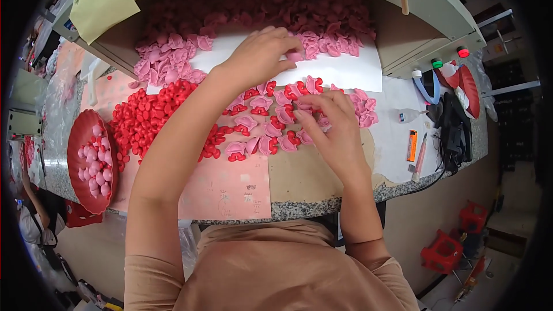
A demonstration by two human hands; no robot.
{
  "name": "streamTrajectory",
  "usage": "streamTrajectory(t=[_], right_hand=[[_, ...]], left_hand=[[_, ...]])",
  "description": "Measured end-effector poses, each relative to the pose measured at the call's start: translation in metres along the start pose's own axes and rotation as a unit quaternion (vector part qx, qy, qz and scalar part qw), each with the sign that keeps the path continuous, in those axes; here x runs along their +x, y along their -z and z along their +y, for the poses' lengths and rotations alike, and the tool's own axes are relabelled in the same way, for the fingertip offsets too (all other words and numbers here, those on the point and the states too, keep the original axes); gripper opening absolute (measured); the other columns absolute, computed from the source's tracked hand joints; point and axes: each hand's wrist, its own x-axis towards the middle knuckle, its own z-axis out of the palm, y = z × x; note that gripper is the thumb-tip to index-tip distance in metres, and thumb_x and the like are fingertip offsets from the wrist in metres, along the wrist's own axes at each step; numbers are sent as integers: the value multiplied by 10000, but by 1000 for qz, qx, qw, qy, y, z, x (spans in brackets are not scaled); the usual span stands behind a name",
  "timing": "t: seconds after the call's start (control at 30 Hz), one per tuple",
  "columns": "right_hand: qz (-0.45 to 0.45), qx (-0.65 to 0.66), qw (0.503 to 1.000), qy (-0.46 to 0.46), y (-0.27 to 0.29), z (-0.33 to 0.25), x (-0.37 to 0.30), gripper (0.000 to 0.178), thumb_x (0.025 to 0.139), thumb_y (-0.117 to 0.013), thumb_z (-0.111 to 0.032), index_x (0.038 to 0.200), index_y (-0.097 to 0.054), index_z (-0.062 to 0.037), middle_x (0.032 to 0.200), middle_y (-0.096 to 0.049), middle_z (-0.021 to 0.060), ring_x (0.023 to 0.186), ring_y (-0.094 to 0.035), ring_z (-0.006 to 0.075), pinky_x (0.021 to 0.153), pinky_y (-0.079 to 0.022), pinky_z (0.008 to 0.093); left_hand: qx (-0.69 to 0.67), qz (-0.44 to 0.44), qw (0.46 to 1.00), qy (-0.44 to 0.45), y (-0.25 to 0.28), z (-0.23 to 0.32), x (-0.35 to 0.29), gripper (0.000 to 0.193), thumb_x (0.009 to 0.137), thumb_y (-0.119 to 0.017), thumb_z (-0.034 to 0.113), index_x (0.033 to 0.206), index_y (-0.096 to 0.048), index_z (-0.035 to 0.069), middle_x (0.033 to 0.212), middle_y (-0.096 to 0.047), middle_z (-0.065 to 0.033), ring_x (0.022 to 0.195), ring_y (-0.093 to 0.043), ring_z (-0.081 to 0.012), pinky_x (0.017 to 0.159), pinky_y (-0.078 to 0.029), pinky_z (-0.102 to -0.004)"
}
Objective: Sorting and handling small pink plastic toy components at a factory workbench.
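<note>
My left hand (262, 55) reaches under the grey housing, thumb and fingers closed around a small pink curved plastic piece (295, 56) beside the loose pink pieces. My right hand (334, 124) hovers at the right end of rows of pink pieces paired with red bow-shaped pieces (260, 103). Its thumb and forefinger are apart, with the tips close to a pink-and-red pair; I see nothing held between them. The pairs lie on brown card (305, 178) and a pink sheet (224, 190). Left of them is a heap of loose red pieces (147, 116), partly behind my left forearm.
A red dish (78, 155) with pink pieces stands at the left edge. Pink pieces (253, 3) pile deep inside the housing, over white paper (357, 72). An orange lighter (412, 145), a craft knife (421, 158) and a small bottle (409, 115) lie right.
</note>
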Motion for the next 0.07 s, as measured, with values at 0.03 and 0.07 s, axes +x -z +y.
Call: streamTrajectory(t=[0.03,0.07], right_hand=[[9,0,1000,8,2,1,1,226,794,-693,-155,992,-656,-52,921,-573,69,867,-539,219,786,-433,335],[16,0,1000,13,6,3,1,215,802,-687,-158,995,-660,-65,960,-586,70,873,-540,224,802,-431,341]], left_hand=[[47,-32,998,2,-5,-4,3,312,788,-667,188,1068,-608,64,1011,-578,-94,1047,-514,-277,903,-405,-391],[49,-81,995,25,-7,-1,11,379,769,-682,187,1121,-592,80,1062,-567,-106,1056,-514,-278,939,-386,-405]])
